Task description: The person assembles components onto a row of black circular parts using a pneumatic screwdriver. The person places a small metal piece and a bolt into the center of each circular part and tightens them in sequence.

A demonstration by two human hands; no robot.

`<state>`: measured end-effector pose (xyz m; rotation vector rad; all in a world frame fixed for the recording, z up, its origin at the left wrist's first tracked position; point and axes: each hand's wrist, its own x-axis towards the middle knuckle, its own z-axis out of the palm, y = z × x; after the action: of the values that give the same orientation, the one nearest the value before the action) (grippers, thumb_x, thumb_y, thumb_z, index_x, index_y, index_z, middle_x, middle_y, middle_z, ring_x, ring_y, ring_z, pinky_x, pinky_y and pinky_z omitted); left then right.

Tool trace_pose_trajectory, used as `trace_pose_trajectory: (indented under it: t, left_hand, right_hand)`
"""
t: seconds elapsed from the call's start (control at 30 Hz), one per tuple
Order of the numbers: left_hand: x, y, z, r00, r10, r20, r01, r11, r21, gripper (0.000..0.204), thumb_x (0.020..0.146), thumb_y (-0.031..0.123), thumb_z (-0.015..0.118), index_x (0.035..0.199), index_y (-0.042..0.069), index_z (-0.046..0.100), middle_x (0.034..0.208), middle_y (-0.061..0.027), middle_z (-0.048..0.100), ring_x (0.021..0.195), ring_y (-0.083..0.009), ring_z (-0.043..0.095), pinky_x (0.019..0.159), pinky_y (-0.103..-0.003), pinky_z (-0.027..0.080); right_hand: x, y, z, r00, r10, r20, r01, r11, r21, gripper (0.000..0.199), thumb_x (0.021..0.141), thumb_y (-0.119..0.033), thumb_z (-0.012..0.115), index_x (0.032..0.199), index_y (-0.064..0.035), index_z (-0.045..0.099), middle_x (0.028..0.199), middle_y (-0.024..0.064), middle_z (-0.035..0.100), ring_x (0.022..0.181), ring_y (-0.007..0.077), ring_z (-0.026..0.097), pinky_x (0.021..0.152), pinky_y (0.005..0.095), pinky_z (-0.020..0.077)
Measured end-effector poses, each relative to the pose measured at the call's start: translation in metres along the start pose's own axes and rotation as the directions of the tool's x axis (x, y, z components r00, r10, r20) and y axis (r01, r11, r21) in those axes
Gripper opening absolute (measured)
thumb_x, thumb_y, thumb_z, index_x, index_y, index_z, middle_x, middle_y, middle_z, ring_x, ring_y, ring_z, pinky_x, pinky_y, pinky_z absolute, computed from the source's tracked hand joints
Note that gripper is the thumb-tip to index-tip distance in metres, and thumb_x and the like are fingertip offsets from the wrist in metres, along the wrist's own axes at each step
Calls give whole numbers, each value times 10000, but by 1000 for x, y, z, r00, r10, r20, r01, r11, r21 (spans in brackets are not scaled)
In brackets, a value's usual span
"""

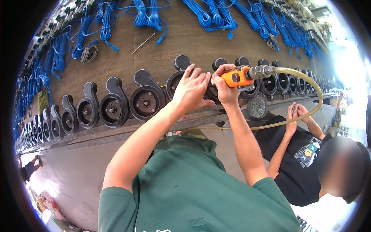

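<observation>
My right hand (pixel 227 89) grips an orange air tool (pixel 236 78) from behind. Its metal coupling (pixel 262 71) joins a yellowish hose (pixel 313 83) that curves right and back toward me. My left hand (pixel 191 88) lies with fingers stretched and thumb apart over a round black housing (pixel 174 84), hiding much of it. Another black housing (pixel 211 92) sits under the right hand, mostly covered, so the tool's working end cannot be made out. Left of my hands, a similar black housing (pixel 147 101) shows a metal shaft at its centre.
Black housings line the bench edge (pixel 154 116) on both sides. A speckled grey round pile of small metal pieces (pixel 257 106) sits at the edge. Blue cable bundles (pixel 147 15), a thin rod (pixel 143 43) and metal wheels (pixel 89 54) lie farther back. At right, a co-worker's hands (pixel 296 113) hold something small.
</observation>
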<state>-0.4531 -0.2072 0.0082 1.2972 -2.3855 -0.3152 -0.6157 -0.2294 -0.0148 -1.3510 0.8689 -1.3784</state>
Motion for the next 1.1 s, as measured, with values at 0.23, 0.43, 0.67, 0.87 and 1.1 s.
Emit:
trace_pose_trajectory:
  t: [0.23, 0.43, 0.67, 0.87, 1.1]
  left_hand:
    - [-2, -1, -2, 1000, -9, 2, 9, 999, -39, 928, 576, 514, 857, 1245, -67, 582, 1128, -158, 644, 1219, -337, 517, 1160, -487, 275]
    - [-3, -1, -1, 1000, -6, 8, 6, 1000, -4, 962, 598, 555, 845, 1280, -61, 558, 1134, -156, 643, 1242, -323, 510, 1172, -482, 262]
    - [-3, 2, 2, 999, 41, -2, -41, 999, -3, 806, 651, 517, 823, 1276, 61, 598, 1195, -160, 619, 1253, -322, 500, 1161, -505, 267]
    - [-4, 1, 5, 996, 79, -30, -79, 997, -11, 547, 649, 467, 833, 1067, 134, 717, 1226, -162, 611, 1235, -329, 512, 1137, -517, 301]
    - [-2, 0, 4, 996, 84, -33, -85, 996, -30, 543, 640, 449, 840, 1056, 125, 714, 1223, -168, 617, 1224, -337, 520, 1124, -521, 320]
  right_hand:
    - [2, -16, 7, 1000, 9, -14, -7, 994, 112, 254, 831, 80, 567, 1064, -2, 510, 932, 23, 557, 796, 89, 553, 719, 234, 465]
    - [7, -16, 12, 995, -58, -86, 57, 998, -15, 289, 813, 83, 580, 1086, 12, 521, 920, 46, 608, 741, 92, 588, 682, 224, 481]
    - [26, -49, -9, 967, -137, -213, 120, 989, -88, 148, 828, -12, 518, 962, 52, 523, 764, 93, 572, 606, 146, 551, 635, 303, 501]
    - [33, -34, -26, 949, -142, -281, 142, 990, -19, 196, 827, -4, 524, 1014, 54, 528, 723, 83, 566, 603, 152, 551, 643, 306, 502]
    - [31, -29, -29, 964, -116, -239, 107, 993, -50, 162, 857, -1, 521, 1013, 42, 523, 721, 73, 562, 605, 147, 548, 662, 312, 509]
